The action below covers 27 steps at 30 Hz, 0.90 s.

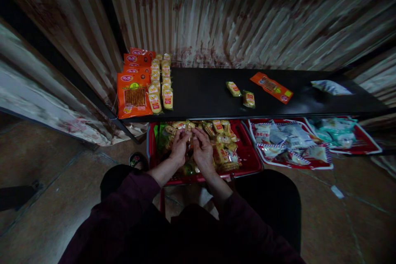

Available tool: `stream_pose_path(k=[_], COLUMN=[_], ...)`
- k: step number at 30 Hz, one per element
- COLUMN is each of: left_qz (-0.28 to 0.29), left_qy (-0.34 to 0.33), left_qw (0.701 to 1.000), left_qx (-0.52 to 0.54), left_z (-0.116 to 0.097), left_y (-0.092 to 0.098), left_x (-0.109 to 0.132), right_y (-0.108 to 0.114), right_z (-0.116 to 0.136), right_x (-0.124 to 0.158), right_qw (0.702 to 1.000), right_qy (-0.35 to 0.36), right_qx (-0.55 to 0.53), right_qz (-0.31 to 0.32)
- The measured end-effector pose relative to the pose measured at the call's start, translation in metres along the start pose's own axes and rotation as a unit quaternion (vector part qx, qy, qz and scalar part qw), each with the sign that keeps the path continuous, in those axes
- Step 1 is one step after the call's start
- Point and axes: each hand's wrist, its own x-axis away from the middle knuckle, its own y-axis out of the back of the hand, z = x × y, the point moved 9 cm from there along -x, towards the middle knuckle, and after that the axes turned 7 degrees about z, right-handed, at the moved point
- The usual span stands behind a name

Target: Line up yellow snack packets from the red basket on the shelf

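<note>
Both of my hands reach down into a red basket full of small yellow snack packets. My left hand and my right hand sit close together over the packets, fingers curled in a pinch around a small yellow packet held between them. Above the basket runs a black shelf. On its left end stand rows of orange snack bags and two lines of yellow packets.
Two loose yellow packets, one orange bag and a pale wrapper lie further right on the shelf. Red-rimmed bags of pale packets lie on the floor under it. A corrugated metal wall stands behind. My shoe shows left of the basket.
</note>
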Motion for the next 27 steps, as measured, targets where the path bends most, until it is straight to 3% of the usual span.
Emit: stream_pose_path(k=[8,13,27], left_qz=[-0.004,-0.047,-0.037], left_qy=[0.03,0.067,0.131], left_qw=[0.997,0.986,0.964], left_qx=[0.072,0.142,0.228], left_z=[0.009,0.017,0.019], left_y=[0.003,0.008,-0.002], left_x=[-0.002,-0.002,0.001], right_y=[0.0,-0.001,0.0], right_z=[-0.004,-0.007,-0.003], right_x=[-0.001,-0.001,-0.001], right_qw=[1.0,0.999,0.999], right_qy=[-0.018,-0.04,-0.041], right_qx=[-0.009,-0.016,-0.023], right_qz=[-0.002,0.003,0.005])
